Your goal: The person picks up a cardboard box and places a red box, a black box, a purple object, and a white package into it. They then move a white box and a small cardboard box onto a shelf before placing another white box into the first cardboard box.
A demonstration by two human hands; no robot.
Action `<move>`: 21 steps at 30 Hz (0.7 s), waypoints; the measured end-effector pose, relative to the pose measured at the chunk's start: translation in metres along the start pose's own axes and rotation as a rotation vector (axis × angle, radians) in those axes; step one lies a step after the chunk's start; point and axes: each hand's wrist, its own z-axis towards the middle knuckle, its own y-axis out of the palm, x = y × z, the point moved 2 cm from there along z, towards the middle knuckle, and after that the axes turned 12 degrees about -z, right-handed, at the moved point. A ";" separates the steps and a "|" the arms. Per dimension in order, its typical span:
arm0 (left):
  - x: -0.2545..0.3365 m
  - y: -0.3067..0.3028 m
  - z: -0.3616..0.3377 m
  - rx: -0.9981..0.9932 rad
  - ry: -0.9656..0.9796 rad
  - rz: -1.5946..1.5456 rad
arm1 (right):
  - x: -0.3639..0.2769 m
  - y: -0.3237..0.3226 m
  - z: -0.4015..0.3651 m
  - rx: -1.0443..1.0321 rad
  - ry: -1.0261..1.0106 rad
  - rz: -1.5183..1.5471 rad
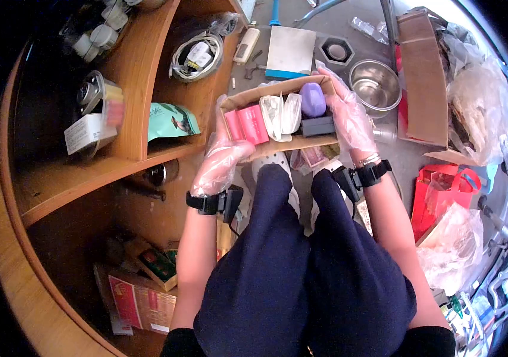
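Observation:
An open cardboard box [292, 146] is held level above my feet, one hand at each end. My left hand [219, 159], in a clear plastic glove, grips its left end with the thumb over the near side. At the right end, my right hand [352, 122], also gloved, wraps the side wall. Inside stand pink boxes [252, 124], white plastic-wrapped packets [281, 116], a purple rounded item [313, 100] and a dark grey box [317, 126]. My fingers beneath the box are hidden.
Wooden shelves [111, 160] at left hold a coiled white cable [197, 56] and a green pouch [172, 121]. On the floor are a metal bowl [375, 87], a white board [291, 52], a hammer [255, 71], a large carton [423, 80] and a red bag [441, 193].

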 end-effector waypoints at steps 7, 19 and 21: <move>0.004 0.004 -0.001 -0.064 -0.068 0.216 | 0.007 0.007 0.008 0.127 0.246 0.094; -0.001 -0.002 0.001 -0.018 -0.041 0.113 | 0.007 0.011 0.011 0.119 0.262 0.122; -0.002 0.008 -0.002 -0.076 0.025 0.215 | 0.008 0.010 0.010 0.156 0.392 0.287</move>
